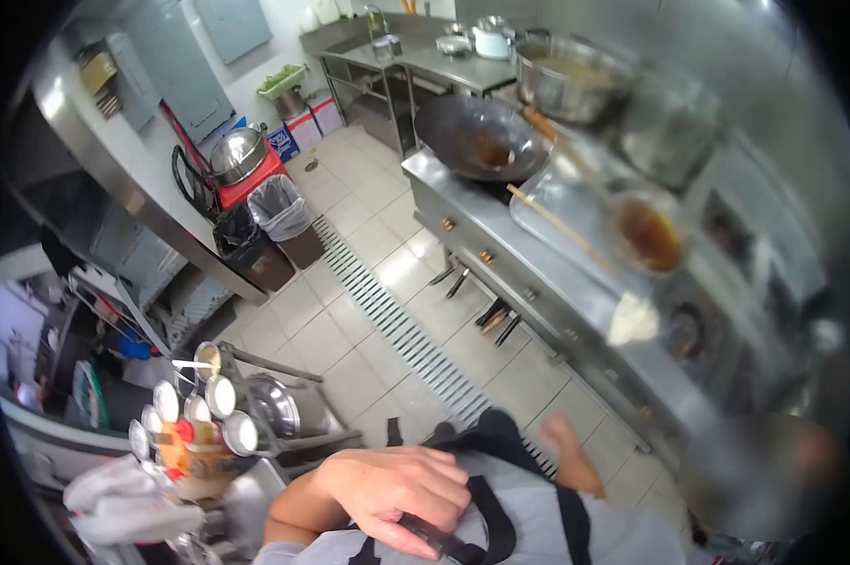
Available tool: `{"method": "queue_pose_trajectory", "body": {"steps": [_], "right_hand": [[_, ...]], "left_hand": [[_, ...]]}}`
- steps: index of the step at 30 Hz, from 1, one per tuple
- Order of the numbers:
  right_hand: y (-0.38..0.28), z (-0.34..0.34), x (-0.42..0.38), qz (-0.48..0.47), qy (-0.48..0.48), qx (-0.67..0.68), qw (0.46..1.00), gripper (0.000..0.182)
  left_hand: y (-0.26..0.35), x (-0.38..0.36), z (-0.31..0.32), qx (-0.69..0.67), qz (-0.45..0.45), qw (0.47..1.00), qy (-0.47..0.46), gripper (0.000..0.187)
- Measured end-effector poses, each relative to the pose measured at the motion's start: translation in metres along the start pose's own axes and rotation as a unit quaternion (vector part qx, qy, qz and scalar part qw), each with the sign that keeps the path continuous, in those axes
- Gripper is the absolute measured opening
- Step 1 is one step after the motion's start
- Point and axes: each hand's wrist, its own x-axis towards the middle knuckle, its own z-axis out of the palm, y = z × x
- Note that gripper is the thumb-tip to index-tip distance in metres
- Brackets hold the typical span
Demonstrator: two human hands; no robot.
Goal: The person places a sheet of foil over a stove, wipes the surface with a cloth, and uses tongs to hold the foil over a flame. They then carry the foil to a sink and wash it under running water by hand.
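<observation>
My left hand (pixel 401 490) lies against my chest, over the grey shirt (pixel 538 513). Its fingers are curled around a black strap (pixel 434 537) with what looks like a clip or cord on it; the fingertips are partly hidden. Lower down on the other side, my right hand (pixel 561 435) hangs beside my body, in front of the floor tiles. It is small and smeared, so its fingers cannot be made out, and nothing shows in it.
A steel stove counter (pixel 453 202) on the right bears a wok (pixel 481 137), a large pot (pixel 571 80) and a bowl of brown liquid (pixel 649 235). A drain grate (pixel 401 344) crosses the tiled floor. Seasoning containers (pixel 220 395) stand left; bins (pixel 279 212) sit further back.
</observation>
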Motion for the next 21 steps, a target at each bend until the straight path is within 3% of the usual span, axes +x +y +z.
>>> {"method": "queue_pose_trajectory", "body": {"steps": [1,2,4,5,7,9,10,11,12,14,16,17,18,19,20,21], "right_hand": [[-0.046,-0.05,-0.017,0.044,0.064,0.15,0.986,0.02],[-0.058,-0.057,-0.005,0.084,0.073,0.353,0.929,0.015],[-0.1,-0.078,0.005,0.127,0.137,0.491,0.851,0.015],[-0.101,-0.072,0.022,0.129,0.139,0.504,0.843,0.015],[-0.068,-0.028,0.077,0.096,0.125,0.406,0.9,0.017],[-0.082,-0.03,0.075,0.118,0.065,0.65,0.748,0.018],[-0.108,-0.05,0.081,0.273,0.036,0.517,0.81,0.023],[-0.085,0.003,0.119,0.178,0.061,0.273,0.944,0.021],[-0.07,0.015,0.136,0.059,0.063,0.15,0.985,0.02],[-0.125,-0.033,0.139,0.086,0.001,0.195,0.977,0.015],[-0.176,-0.073,0.158,0.126,0.014,0.351,0.928,0.011],[-0.2,-0.105,0.165,0.086,0.033,0.352,0.931,0.009],[-0.2,-0.12,0.202,-0.172,0.06,-0.04,0.982,0.011],[-0.224,-0.147,0.218,0.064,0.022,0.308,0.949,0.011],[-0.272,-0.194,0.233,0.284,-0.008,0.606,0.743,0.013],[-0.283,-0.216,0.256,0.295,-0.016,0.58,0.759,0.014]], "left_hand": [[-0.003,-0.006,-0.018,-0.002,-0.001,1.0,-0.005,0.031],[-0.007,-0.012,-0.035,-0.001,-0.001,1.0,-0.012,0.03],[-0.02,-0.018,-0.076,-0.005,-0.005,0.999,-0.038,0.031],[-0.027,-0.02,-0.098,-0.002,-0.004,0.999,-0.05,0.031],[-0.042,-0.021,-0.146,0.008,-0.003,0.997,-0.076,0.031],[-0.048,-0.014,-0.198,0.05,-0.024,0.995,-0.08,0.031],[-0.053,-0.01,-0.227,0.075,-0.03,0.993,-0.082,0.031],[-0.058,-0.008,-0.258,0.082,-0.036,0.992,-0.094,0.03],[-0.065,-0.008,-0.293,0.092,-0.032,0.99,-0.105,0.03],[-0.08,-0.009,-0.362,0.128,-0.051,0.983,-0.123,0.025],[-0.092,0.0,-0.432,0.192,-0.065,0.977,-0.063,0.019],[-0.102,-0.002,-0.467,0.2,-0.079,0.976,-0.034,0.019],[-0.113,-0.008,-0.498,0.194,-0.116,0.974,0.019,0.017],[-0.127,-0.013,-0.532,0.203,-0.127,0.969,0.053,0.014],[-0.144,-0.02,-0.566,0.21,-0.134,0.964,0.088,0.012],[-0.161,-0.023,-0.599,0.229,-0.149,0.956,0.108,0.012]]}}
